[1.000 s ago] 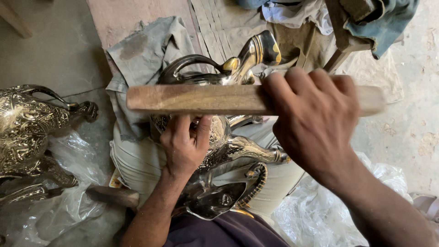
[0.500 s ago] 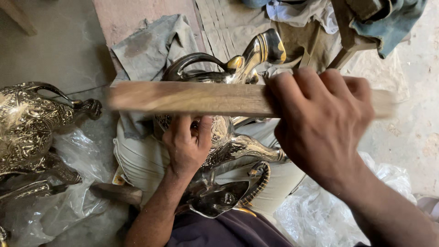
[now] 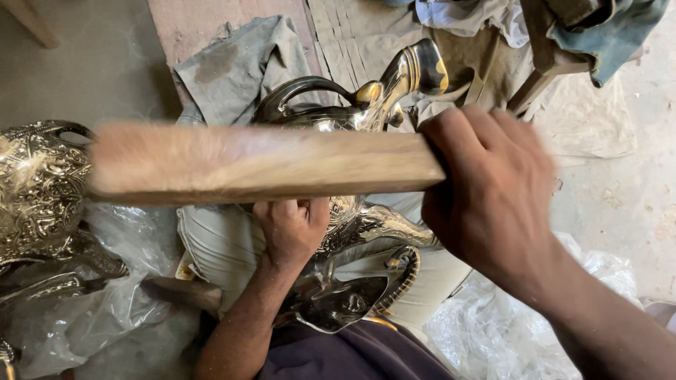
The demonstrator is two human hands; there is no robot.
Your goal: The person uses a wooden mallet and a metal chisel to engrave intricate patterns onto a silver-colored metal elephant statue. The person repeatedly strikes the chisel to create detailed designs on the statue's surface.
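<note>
The polished brass figure (image 3: 352,232) lies across the person's lap, its curved limbs and flared base toward the body, which appears to steady it for handwork. The left hand (image 3: 292,229) rests on the middle of the figure with fingers curled and pressed down on the metal, seemingly pinning it against the thighs so that it cannot roll. Above the figure, and nearer the camera, the right hand (image 3: 493,193) is wrapped tightly round one end of a flat wooden bat (image 3: 260,163); the bat runs level across the view and its far end is blurred, so it is probably in swing. Its position over the figure suggests a striking or dressing tool. Beside the figure, on the left-hand side, a second embossed brass piece (image 3: 42,190) sits on crumpled clear plastic sheeting (image 3: 84,317), likely to keep it off the floor. Beyond the figure, a grey cloth (image 3: 239,63) lies spread under its upper end, and a woven mat (image 3: 352,35) lies farther off.
</note>
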